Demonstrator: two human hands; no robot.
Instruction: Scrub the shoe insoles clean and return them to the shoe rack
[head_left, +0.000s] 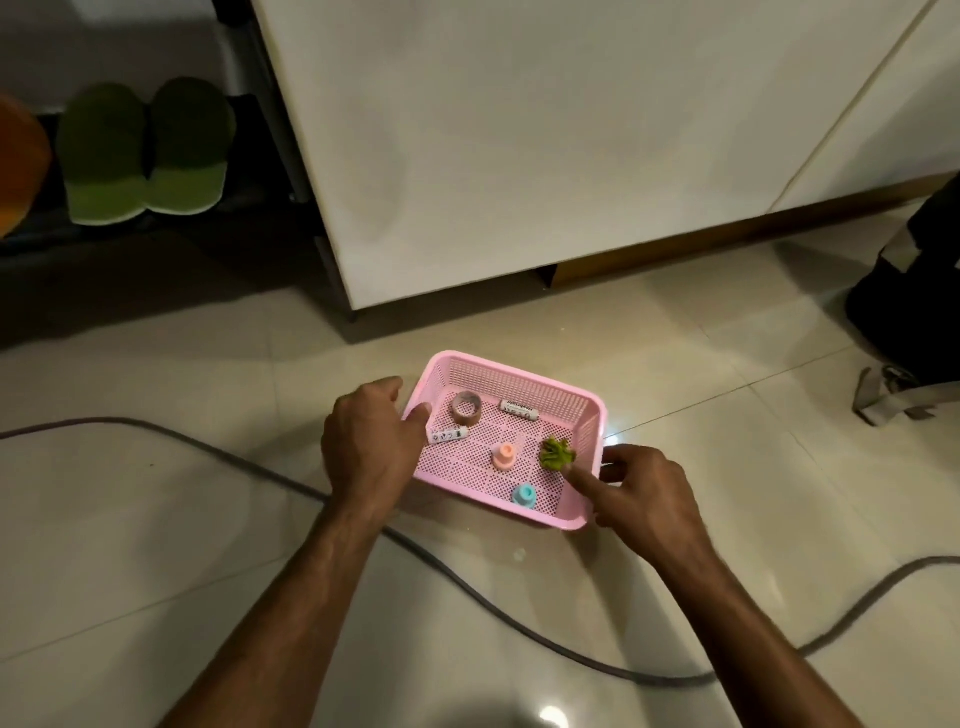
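A pink basket (582, 415) sits on the floor (156, 519) at centre frame, a perforated plastic tray with slotted walls. The left hand (363, 441) grips its left rim, fingers curled over the edge. The right hand (644, 493) holds the right rim, its forefinger stretched inside to touch a green scrubber (557, 453), a crumpled, fibrous wad near the right wall.

Also in the basket: a tape roll (466, 408) at upper left, two small white tubes (518, 409) (447, 434), and a peach cap (503, 457) and a blue cap (523, 493), both smooth moulded plastic.

No loose insoles are visible. Green slippers (145, 156) with soft, felt-like uppers stand on the dark rack (52, 244) at upper left, well apart from the basket, beside something orange (18, 166) at the frame edge.

Risks, as I judge them: the basket is light and shallow, so a lift or tilt by the rims could send the round caps and tubes rolling and spilling onto the glossy tile, which looks slippery. A grey cable (467, 582) loops across the floor under the forearms in the lower half of the frame; dragging the basket or shifting a knee could snag it. The scrubber is only touched, not grasped, so it could slide away rather than come up.
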